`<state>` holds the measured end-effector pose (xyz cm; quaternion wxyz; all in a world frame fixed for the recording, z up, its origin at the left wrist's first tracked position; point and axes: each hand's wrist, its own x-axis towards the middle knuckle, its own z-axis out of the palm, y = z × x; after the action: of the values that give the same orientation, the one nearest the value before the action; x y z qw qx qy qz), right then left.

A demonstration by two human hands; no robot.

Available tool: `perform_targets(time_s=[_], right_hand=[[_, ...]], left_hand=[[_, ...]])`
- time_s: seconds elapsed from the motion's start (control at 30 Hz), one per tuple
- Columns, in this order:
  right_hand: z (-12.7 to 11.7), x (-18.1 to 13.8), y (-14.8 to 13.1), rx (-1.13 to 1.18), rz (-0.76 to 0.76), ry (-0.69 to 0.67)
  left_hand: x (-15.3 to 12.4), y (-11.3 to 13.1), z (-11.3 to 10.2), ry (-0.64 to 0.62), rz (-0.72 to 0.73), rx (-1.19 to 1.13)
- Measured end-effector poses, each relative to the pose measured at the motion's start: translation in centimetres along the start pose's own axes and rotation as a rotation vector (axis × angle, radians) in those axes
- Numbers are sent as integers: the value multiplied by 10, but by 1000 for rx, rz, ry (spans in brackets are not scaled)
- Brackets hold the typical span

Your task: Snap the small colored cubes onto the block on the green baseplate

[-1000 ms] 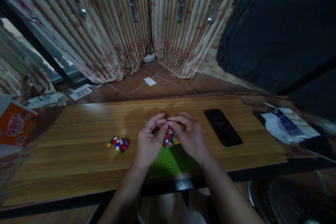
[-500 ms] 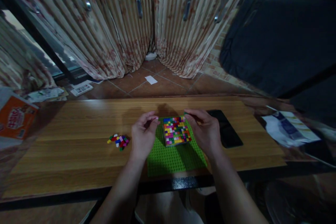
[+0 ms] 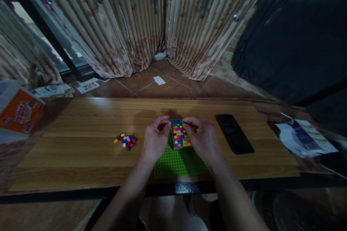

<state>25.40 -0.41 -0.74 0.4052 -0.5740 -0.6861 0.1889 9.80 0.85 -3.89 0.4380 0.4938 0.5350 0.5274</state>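
A green studded baseplate (image 3: 177, 162) lies at the near edge of the wooden table (image 3: 81, 151). On its far half stands a block of many small coloured bricks (image 3: 179, 135). My left hand (image 3: 155, 140) curls at the block's left side, fingertips pinched near its far left corner. My right hand (image 3: 204, 139) curls at the right side, fingers pressed against the block's far right edge. Whether a loose brick sits in either pinch is hidden. A small heap of loose coloured bricks (image 3: 125, 140) lies to the left of my left hand.
A black phone (image 3: 234, 133) lies flat right of the baseplate. A white and blue packet (image 3: 303, 137) rests at the table's right end, an orange box (image 3: 20, 113) at the left end. Curtains and a tiled floor are beyond the table.
My hands parted half a second ago, baring the whole brick block, and have now closed in on its two sides again. The view has shifted slightly.
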Motion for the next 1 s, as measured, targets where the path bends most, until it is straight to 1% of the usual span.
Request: perform_targets(time_s=[0.17,0.33,0.6,0.73,0.83,1.0], right_hand=[[7,-3,-2,-12,-57,-44],[15,-3,-4,-44,-108,-29],[25,1,-8,-87,-109,-35],[26,1,-8,-123,-109,-25],[25,1,-8,-142,-110,-20],[18,1,-10,-86,-82,-5]], left_hand=[[-1,1,0,-10,33,48],[-4,4,-1,-33,63,118],[-4,8,-1,-42,75,179],[-5,8,0,-51,88,189],[-6,9,1,-31,91,190],[-8,9,2,-25,92,172]])
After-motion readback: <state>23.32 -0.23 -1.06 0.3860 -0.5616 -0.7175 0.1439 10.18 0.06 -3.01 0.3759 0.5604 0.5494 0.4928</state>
